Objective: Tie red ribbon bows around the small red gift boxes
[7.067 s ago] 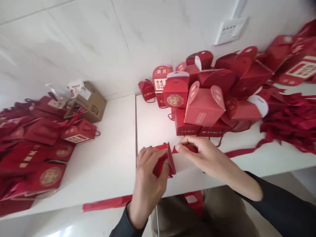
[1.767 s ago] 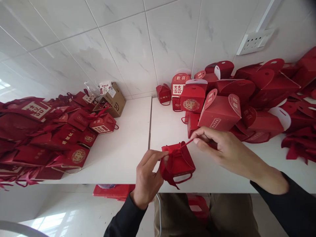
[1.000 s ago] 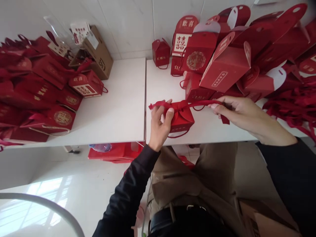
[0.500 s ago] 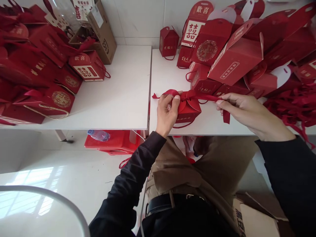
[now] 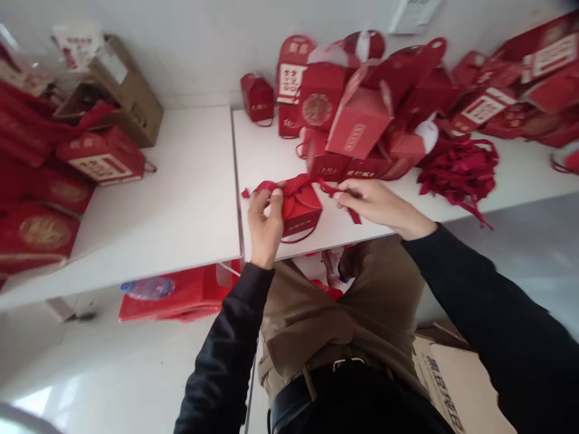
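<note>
A small red gift box (image 5: 301,218) stands on the white table close to its front edge, with a cord loop hanging at its front. A red ribbon (image 5: 296,182) is knotted across its top. My left hand (image 5: 266,224) is closed on the ribbon's left part, against the box's left side. My right hand (image 5: 377,202) pinches the ribbon's right end, whose tail hangs below the fingers. The fingertips of my left hand are partly hidden behind the ribbon and box.
Red gift boxes (image 5: 359,123) are piled behind the work spot, beside a heap of loose red ribbons (image 5: 461,172). More red boxes (image 5: 40,232) and an open cardboard box (image 5: 129,90) stand on the left table. Below, a plastic bottle (image 5: 151,288) lies on a red stool (image 5: 194,295).
My view has swung to the right, bringing more boxes into sight. My right hand has come closer to the box, and the ribbon's right end is less stretched out.
</note>
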The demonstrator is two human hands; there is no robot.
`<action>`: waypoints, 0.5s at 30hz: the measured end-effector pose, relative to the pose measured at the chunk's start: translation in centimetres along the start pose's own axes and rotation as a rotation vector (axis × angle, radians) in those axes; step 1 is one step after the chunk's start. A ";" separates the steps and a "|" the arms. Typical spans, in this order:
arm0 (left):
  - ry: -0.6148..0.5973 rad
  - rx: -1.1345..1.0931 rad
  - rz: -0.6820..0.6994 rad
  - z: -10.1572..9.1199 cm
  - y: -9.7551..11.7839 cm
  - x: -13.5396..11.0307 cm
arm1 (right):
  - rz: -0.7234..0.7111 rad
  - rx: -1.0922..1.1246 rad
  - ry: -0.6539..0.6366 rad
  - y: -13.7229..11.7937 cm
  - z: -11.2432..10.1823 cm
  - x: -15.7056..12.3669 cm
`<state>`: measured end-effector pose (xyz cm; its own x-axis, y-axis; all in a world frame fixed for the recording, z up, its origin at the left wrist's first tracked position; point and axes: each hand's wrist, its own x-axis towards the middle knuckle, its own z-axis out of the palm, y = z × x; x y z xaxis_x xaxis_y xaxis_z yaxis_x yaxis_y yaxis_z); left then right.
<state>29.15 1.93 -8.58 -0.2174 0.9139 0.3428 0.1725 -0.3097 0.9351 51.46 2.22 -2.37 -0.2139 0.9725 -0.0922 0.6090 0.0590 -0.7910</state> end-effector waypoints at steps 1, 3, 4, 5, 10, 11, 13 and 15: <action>-0.002 -0.005 -0.006 -0.2 0.0 0.0 | -0.002 0.012 -0.012 -0.3 0.3 -0.1; 0.002 -0.011 -0.036 -0.4 0.2 0.1 | -0.005 0.040 -0.025 -0.9 1.0 -0.2; 0.004 -0.012 -0.058 -0.5 0.4 0.1 | -0.010 0.053 -0.022 -1.1 1.3 -0.2; 0.008 -0.014 -0.080 -0.5 0.6 0.3 | -0.020 0.064 -0.025 -1.3 1.6 -0.1; 0.027 0.040 -0.195 -0.1 1.9 0.8 | -0.088 0.074 0.059 -1.1 2.1 0.3; 0.027 0.068 -0.215 0.0 2.1 0.8 | -0.098 0.081 0.068 -1.0 2.1 0.1; 0.047 0.123 -0.233 0.0 2.4 0.8 | -0.108 0.101 0.072 -0.7 1.9 -0.4; 0.047 0.168 -0.215 0.0 2.3 0.9 | -0.104 0.121 0.072 -0.3 1.5 -0.8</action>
<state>29.31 2.01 -6.13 -0.3096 0.9396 0.1457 0.2734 -0.0588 0.9601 50.29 1.08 -3.01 -0.2129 0.9765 0.0337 0.4888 0.1363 -0.8617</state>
